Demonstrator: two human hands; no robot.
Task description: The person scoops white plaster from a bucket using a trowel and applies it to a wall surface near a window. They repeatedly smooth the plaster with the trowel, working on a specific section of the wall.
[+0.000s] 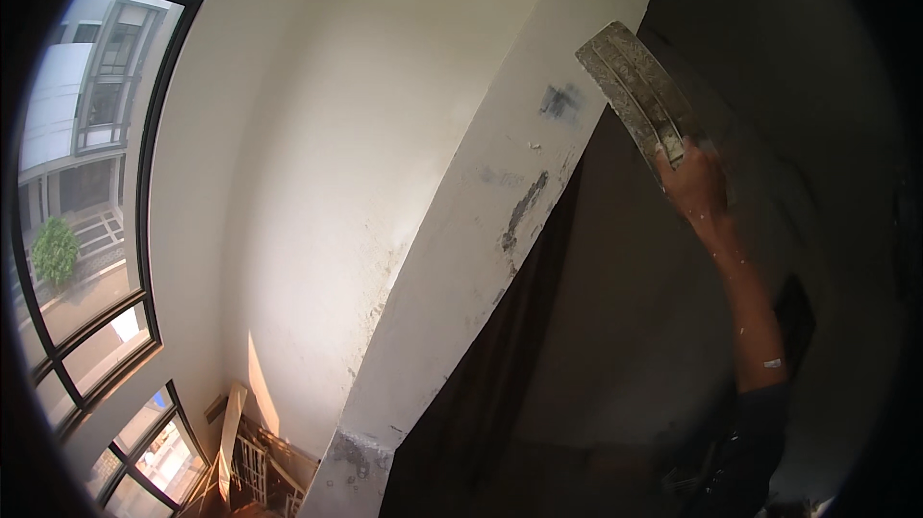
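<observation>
My right hand (695,182) is raised at the upper right, its fingers wrapped round the handle of a plastering trowel (623,61). The long rectangular blade is crusted with dried plaster, and its far end overlaps the edge of a pale plastered strip of wall or beam (452,259). Whether the blade touches that surface, I cannot tell. Dark grey patches (524,210) and a bluish-grey smear (560,102) mark the strip below and left of the blade. White specks dot my right forearm. My left hand is out of view.
A smooth off-white wall (356,114) rises left of the strip. Dark-framed windows (149,172) line the far left, showing a building and a small tree outside. Wooden boards (231,436) lean low in the corner. Right of the strip lies a deeply shaded surface (577,355).
</observation>
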